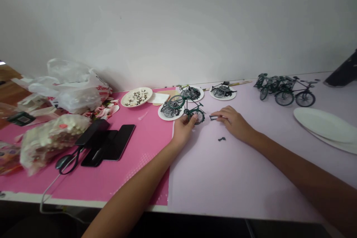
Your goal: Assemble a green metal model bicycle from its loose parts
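My left hand (pixel 182 128) grips the rear wheel of a small green model bicycle (pixel 187 108) standing on the table. My right hand (pixel 232 121) lies just right of it, fingers pinched on a small dark part (pixel 213 118) resting on the lilac surface. Another tiny dark part (pixel 221 139) lies loose in front of my right hand. Behind the bicycle, a small white plate (pixel 164 116) carries wheel parts.
Two more small plates of bicycle parts (pixel 222 91) and a dish of small pieces (pixel 136 97) sit near the wall. Finished model bicycles (pixel 287 90) stand at the right, by a large white plate (pixel 323 124). Scissors (pixel 68 160), a phone (pixel 117 143) and plastic bags (pixel 67 89) crowd the pink mat.
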A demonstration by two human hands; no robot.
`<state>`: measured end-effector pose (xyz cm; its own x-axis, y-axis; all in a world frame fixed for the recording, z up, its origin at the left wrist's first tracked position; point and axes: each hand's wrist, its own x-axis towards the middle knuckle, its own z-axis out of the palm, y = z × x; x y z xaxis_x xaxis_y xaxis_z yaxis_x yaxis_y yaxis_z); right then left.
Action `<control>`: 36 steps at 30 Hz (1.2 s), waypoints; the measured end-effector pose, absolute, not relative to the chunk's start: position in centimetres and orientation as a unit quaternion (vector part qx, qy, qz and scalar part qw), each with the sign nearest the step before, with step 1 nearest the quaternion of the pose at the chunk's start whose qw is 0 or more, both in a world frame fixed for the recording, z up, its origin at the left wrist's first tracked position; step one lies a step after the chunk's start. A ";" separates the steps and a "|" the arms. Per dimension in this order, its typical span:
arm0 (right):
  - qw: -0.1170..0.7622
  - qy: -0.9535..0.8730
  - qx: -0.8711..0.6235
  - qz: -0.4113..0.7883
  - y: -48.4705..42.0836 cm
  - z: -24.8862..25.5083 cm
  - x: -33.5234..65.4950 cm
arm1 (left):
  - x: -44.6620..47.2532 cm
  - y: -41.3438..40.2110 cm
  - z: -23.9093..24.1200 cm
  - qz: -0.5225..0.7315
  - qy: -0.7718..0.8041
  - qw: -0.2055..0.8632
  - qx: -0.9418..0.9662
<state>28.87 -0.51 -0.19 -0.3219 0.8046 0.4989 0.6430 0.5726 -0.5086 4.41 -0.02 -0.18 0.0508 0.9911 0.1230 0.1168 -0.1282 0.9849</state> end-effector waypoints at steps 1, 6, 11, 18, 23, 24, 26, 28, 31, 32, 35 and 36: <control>0.358 -0.816 -0.440 0.109 -0.5 -0.2 28.9 | 4.4 0.0 -0.2 0.489 0.485 0.448 0.570; 0.311 -0.835 -0.434 0.136 -0.6 -0.3 28.6 | 4.6 0.0 -0.3 0.491 0.480 0.457 0.565; 0.341 -0.787 -0.487 0.167 -1.4 0.1 27.6 | 4.7 -0.3 -0.2 0.489 0.477 0.460 0.567; 0.425 -0.721 -0.497 0.229 -2.4 0.2 26.3 | 4.8 -0.5 0.1 0.491 0.467 0.471 0.565; 0.469 -0.678 -0.492 0.280 -2.4 -0.2 25.9 | 4.9 -0.7 0.3 0.490 0.472 0.459 0.570; 0.469 -0.675 -0.494 0.286 -2.4 -0.2 25.8 | 4.9 -0.7 0.3 0.490 0.473 0.458 0.572; 0.455 -0.682 -0.495 0.286 -2.3 -0.2 25.8 | 4.9 -0.8 0.4 0.489 0.470 0.461 0.572; 0.447 -0.696 -0.491 0.276 -2.2 -0.3 25.9 | 4.9 -0.8 0.5 0.491 0.469 0.462 0.570; 0.475 -0.686 -0.470 0.288 -2.2 -0.3 25.8 | 4.9 -0.8 0.5 0.490 0.468 0.466 0.569; 0.485 -0.675 -0.462 0.308 -2.2 -0.4 25.8 | 4.9 -0.8 0.5 0.489 0.466 0.469 0.569; 0.476 -0.647 -0.458 0.381 -2.3 -0.5 25.6 | 5.0 -0.9 0.6 0.481 0.454 0.487 0.571; 0.466 -0.646 -0.460 0.393 -2.4 -0.5 25.6 | 5.0 -1.0 0.6 0.478 0.451 0.493 0.571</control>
